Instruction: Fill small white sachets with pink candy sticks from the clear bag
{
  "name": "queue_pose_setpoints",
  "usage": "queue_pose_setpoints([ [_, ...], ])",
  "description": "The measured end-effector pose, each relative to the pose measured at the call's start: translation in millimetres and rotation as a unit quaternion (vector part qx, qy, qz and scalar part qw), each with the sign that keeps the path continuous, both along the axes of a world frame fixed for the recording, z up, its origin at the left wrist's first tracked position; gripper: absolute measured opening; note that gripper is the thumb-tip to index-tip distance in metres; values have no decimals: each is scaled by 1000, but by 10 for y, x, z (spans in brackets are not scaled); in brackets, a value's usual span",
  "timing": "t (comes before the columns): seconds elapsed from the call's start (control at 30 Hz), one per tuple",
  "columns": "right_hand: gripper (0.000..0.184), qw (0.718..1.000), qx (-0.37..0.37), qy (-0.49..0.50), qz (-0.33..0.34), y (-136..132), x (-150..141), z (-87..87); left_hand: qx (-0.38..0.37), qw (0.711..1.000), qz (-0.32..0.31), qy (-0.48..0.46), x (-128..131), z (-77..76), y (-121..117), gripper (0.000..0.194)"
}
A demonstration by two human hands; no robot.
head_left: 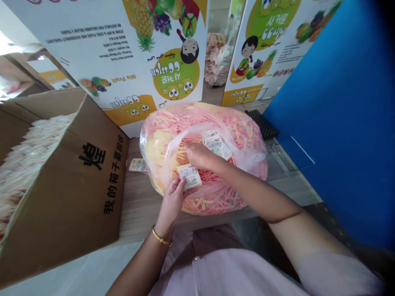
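A large clear plastic bag (145,139), its mouth spread, holds a mass of thin pink, yellow and orange candy sticks (212,176). Between the thumb and fingers of my left hand (175,196) is a small printed packet (191,179) with a zigzag edge, over the near left side of the bag's mouth. My right hand (199,156) reaches inside among the sticks, its fingers curled together and pointing down; what they pinch is hidden. Several similar printed packets (216,144) lie on the sticks just beyond my right hand.
At left stands an open cardboard box (101,181) full of wrapped packs (33,152). A small printed stack (138,165) lies between box and bag. Printed cartons (123,61) stand behind. To the right are a black textured object (262,123), a clear plastic holder (293,154) and a blue panel (339,123).
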State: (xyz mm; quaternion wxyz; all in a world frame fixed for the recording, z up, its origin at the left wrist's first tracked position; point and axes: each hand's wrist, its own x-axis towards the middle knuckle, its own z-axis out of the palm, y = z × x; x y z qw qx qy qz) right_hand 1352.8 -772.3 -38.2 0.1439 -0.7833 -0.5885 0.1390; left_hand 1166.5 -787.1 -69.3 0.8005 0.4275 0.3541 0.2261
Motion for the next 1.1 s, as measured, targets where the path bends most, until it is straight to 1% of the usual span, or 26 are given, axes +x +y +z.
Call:
queue_pose_setpoints([
  [0.07,19,1000,-7,1,-8,33,-70,2,1,1000,0,3,-10,-2,6,41],
  [0.13,21,1000,-22,9,-9,40,-85,40,-8,1000,-1,3,-18,10,19,38],
  [0.2,23,999,-22,28,8,15,-38,103,-32,999,4,2,-19,33,36,38],
  [0.27,25,999,-3,48,15,-39,47,163,-66,998,5,2,-5,65,52,39],
  [0.4,30,996,40,76,-24,-188,203,212,-109,994,-29,-13,58,124,81,44],
  [0.5,34,984,79,146,-67,-293,251,189,-118,992,-47,-21,110,127,103,42],
  [0.6,30,954,75,272,-100,-355,262,146,-106,993,-31,-36,147,100,116,36],
  [0.7,15,903,88,402,-126,-383,262,103,-79,995,-13,-58,169,83,107,37],
  [0.77,10,870,98,461,-146,-404,272,77,-62,996,-9,-58,182,83,95,41],
  [0.8,7,860,99,477,-149,-420,284,64,-53,997,-6,-52,190,82,90,44],
  [0.83,5,859,100,481,-144,-439,299,52,-46,998,-1,-44,199,79,86,46],
  [0.87,7,865,106,470,-138,-462,318,41,-39,999,5,-35,208,73,85,47],
  [0.97,24,910,143,370,-124,-557,367,45,-24,999,25,-22,242,42,87,46],
  [1.03,27,930,177,304,-106,-645,354,101,-17,999,33,-24,266,20,92,44],
  [1.1,26,945,186,255,-79,-744,284,199,-15,999,37,-26,289,4,98,42],
])
